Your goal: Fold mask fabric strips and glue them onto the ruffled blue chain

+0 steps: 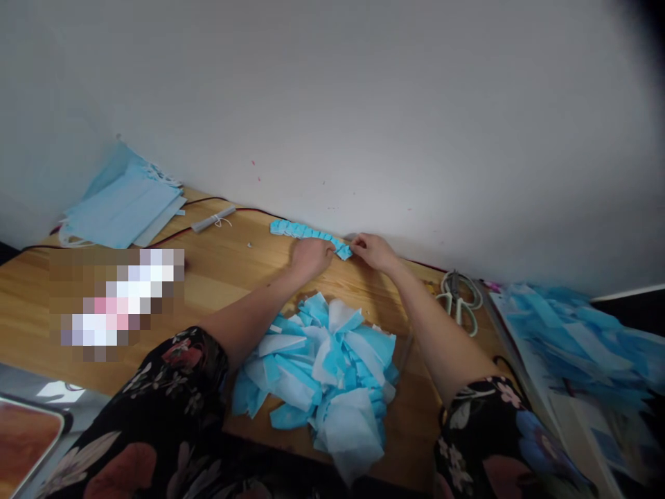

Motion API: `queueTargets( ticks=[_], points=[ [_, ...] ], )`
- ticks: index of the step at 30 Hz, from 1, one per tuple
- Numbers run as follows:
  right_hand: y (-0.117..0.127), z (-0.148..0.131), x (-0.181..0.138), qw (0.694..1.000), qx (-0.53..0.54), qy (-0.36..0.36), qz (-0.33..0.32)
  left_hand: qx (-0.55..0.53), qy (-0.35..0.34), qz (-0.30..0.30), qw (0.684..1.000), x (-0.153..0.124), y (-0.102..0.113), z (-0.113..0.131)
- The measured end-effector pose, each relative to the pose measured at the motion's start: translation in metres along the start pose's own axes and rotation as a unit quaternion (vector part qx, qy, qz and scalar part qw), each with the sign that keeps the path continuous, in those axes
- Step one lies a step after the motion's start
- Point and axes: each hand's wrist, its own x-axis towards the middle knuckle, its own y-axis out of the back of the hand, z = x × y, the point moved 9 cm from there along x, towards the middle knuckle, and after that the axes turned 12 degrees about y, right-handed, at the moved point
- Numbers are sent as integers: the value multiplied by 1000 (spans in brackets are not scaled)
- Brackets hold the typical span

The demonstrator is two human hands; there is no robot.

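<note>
A long, bumpy strip of folded blue cloth lies on the far side of the light-brown wooden surface. The left hand and right hand pinch its right part.

Near the clock's centre, the left hand hid part of the pleated blue strip; how firmly its fingertips, or those of the right hand, gripped was too small to tell. Toward nine o'clock, coarse blocks blurred a pale and pink object beyond recognition, and a speck was too tiny to identify. At six, upper scraps covered lower ones. Between three and four, a blurry blue heap ran past the right edge. At eight, the left edge cut an orange-brown panel.
</note>
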Motion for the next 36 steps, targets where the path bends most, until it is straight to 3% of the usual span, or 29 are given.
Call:
queueTargets(
  ticks=[14, 20, 24, 31, 36],
  points=[
    [-4, 1, 3, 1000, -24, -14, -5, -17, 4, -13, 1000, 0, 0, 0],
    [-5, 1, 3, 1000, -23, -16, -6, -71, 24, -13, 997, 2, 2, -6],
    [-4, 0, 2, 1000, -14, -21, -1, -54, -6, -38, 998, 0, -2, 1],
    [-3, 6, -2, 999, 36, -22, 10, -19, -28, -32, 999, -3, -4, 6],
    [9, 2, -10, 995, 71, 0, 64, -18, -25, -26, 999, -3, -3, 6]
  ],
)
